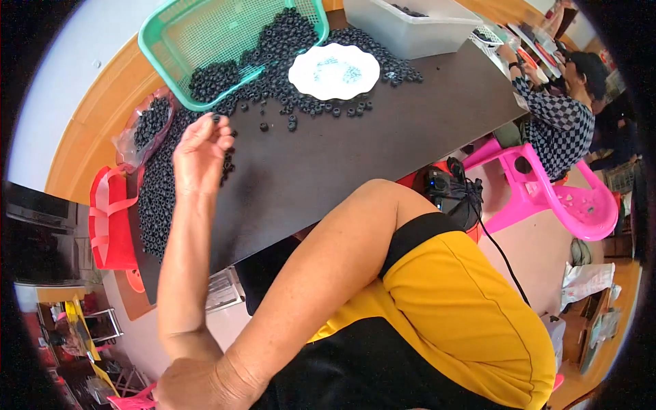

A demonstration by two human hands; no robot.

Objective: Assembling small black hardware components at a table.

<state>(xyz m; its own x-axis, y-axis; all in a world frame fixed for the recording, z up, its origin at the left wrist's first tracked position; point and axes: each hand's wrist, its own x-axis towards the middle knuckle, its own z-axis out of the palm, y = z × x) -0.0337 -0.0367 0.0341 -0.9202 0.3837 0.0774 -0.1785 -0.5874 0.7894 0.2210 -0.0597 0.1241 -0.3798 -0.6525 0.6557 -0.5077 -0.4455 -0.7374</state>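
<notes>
A small black ring (216,118) is pinched in the closed fingertips of the left hand (199,154), lifted just off the dark table (321,164) near the ring pile (273,61), while the right hand is hidden.

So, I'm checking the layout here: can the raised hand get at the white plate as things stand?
Probably yes. The hand hovers over the dark table beside the black rings, and only bare tabletop and a few loose rings lie between it and the white plate.
</notes>
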